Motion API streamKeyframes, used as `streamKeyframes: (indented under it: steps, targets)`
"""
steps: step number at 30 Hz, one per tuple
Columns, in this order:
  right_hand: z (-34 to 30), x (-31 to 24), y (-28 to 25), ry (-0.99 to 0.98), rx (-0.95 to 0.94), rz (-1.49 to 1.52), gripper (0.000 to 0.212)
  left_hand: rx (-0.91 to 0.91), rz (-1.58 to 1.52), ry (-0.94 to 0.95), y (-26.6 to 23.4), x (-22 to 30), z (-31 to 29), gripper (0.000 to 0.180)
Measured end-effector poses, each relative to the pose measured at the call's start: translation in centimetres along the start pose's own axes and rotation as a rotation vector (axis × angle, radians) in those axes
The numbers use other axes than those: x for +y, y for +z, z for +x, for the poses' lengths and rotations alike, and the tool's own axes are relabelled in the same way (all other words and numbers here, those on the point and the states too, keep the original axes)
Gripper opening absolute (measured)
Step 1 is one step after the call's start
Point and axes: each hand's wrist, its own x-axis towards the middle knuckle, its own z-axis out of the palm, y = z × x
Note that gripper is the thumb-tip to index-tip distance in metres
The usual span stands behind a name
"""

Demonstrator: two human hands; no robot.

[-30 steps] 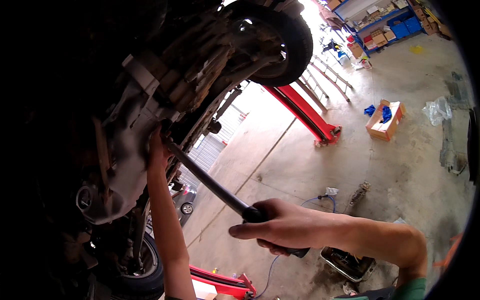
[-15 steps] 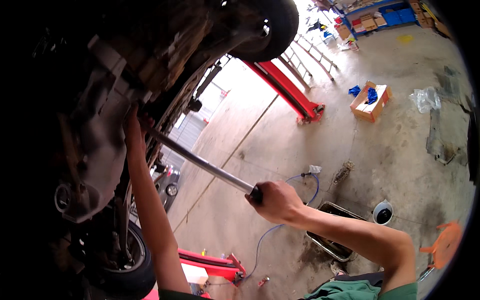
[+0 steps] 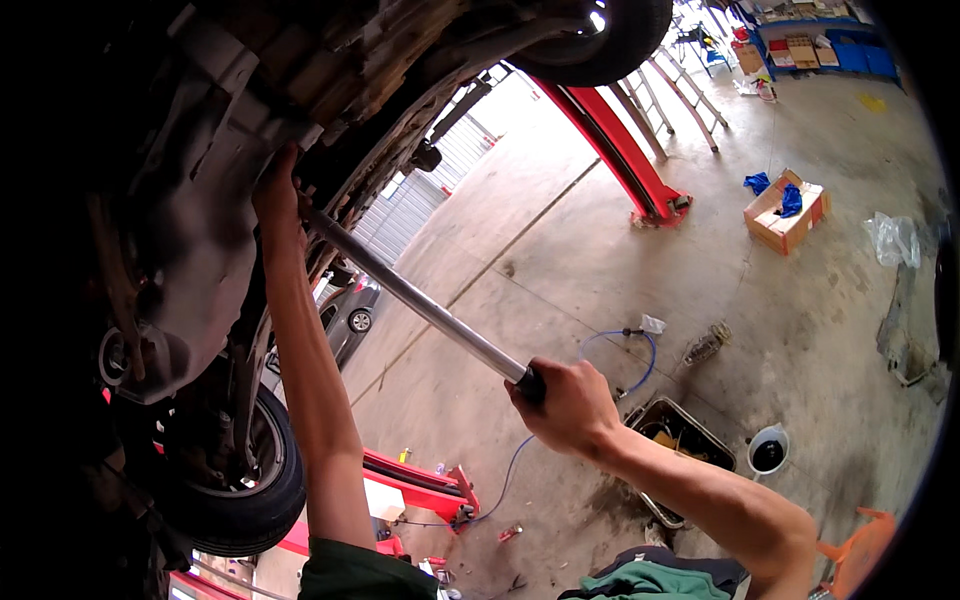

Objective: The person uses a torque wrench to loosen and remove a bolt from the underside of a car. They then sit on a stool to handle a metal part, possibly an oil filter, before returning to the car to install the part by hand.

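Note:
Overhead on the left is the dark underside of a raised car (image 3: 205,235). A long silver wrench (image 3: 425,305) with a black grip slants down from it to the right. My right hand (image 3: 570,405) is closed round the grip end. My left hand (image 3: 278,195) is up against the underside, its fingers wrapped round the wrench's upper end. Shadow and that hand hide the wrench head and whatever it sits on.
Car wheels (image 3: 255,480) hang at lower left and top. Red lift posts (image 3: 625,150) stand nearby. On the floor lie a black drain pan (image 3: 690,430), a white bucket (image 3: 768,450), a blue hose (image 3: 650,365) and a cardboard box (image 3: 785,225). An orange stool (image 3: 860,550) is at lower right.
My view has turned, so the floor things sit farther right. The wrench slants more steeply in the picture. Both hands keep their hold on it.

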Motion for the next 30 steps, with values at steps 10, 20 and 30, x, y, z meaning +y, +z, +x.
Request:
streamKeyframes:
  steps: [10,20,30]
  targets:
    - [3.8,4.2,4.8,-0.058,0.042,0.026,0.022,0.038,0.174,0.126,0.8,0.8,-2.2,0.044]
    - [9.6,10.3,10.7,-0.233,0.200,0.071,0.023,0.031,0.171,0.267,3.2,-1.9,-2.1,0.035]
    - [13.5,9.7,16.8,-0.388,0.337,0.168,0.024,0.078,0.233,0.435,-0.1,-0.6,-1.8,0.046]
